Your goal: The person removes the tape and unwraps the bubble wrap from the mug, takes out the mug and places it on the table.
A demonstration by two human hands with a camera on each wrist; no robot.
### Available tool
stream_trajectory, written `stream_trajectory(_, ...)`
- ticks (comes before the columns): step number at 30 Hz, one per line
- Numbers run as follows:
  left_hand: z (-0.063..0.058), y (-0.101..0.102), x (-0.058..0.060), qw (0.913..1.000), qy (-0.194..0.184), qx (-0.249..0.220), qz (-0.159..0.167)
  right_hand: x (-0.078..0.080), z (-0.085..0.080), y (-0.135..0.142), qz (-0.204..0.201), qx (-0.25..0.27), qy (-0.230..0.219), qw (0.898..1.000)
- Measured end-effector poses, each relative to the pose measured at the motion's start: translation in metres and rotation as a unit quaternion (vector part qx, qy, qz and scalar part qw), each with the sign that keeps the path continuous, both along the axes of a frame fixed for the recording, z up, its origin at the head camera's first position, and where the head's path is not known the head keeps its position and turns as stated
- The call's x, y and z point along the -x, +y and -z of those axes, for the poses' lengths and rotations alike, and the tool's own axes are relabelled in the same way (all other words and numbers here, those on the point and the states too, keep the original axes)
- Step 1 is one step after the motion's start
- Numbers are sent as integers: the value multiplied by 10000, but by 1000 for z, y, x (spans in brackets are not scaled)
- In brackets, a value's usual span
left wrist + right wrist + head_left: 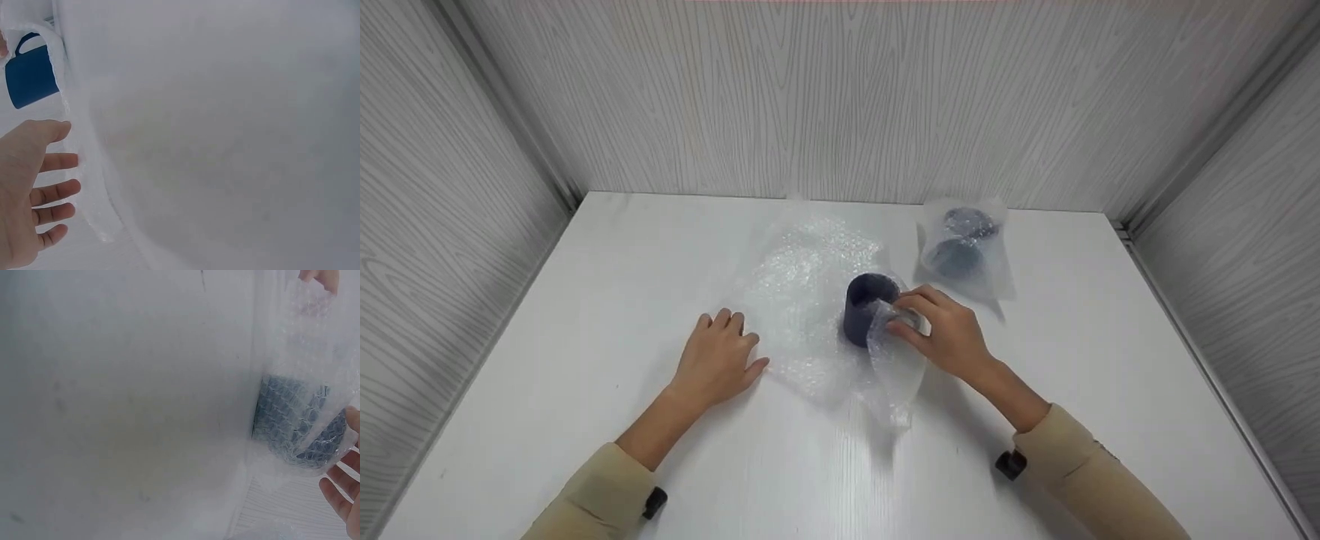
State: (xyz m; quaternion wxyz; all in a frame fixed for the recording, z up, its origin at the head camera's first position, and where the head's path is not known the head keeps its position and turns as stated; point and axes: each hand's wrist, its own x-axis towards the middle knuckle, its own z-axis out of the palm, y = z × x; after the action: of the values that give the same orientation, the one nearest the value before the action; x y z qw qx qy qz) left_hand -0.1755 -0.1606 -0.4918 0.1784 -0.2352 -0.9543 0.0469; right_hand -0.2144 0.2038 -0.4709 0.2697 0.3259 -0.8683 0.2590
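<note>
A dark blue mug (856, 319) stands upright on a sheet of clear bubble wrap (802, 307). My right hand (951, 336) pinches a raised flap of the wrap at the mug's right side, close to its rim. Through that flap the mug (287, 413) shows in the right wrist view. The mug's handle (25, 40) appears in the left wrist view, partly behind the wrap's edge. My left hand (715, 367) lies at the left edge of the sheet, fingers loosely extended and holding nothing.
Behind and to the right, a bubble-wrapped bundle (964, 251) with dark blue shapes inside lies on the white table (1080, 360). Grey wood-grain panels (847, 97) stand at the back and both sides.
</note>
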Motion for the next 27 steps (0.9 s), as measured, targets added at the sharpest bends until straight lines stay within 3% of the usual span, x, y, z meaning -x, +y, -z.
stream_trajectory(9,0,0,0,9985,-526,-136,-16,0,0,0,22,3,63,10000)
stream_trajectory(20,-1,0,-2,9872,-1447,-652,-153,0,0,0,83,-8,19,10000)
stream_trajectory(27,-2,-2,-2,9865,-1560,-488,-134,0,1,-1,37,-44,9,10000)
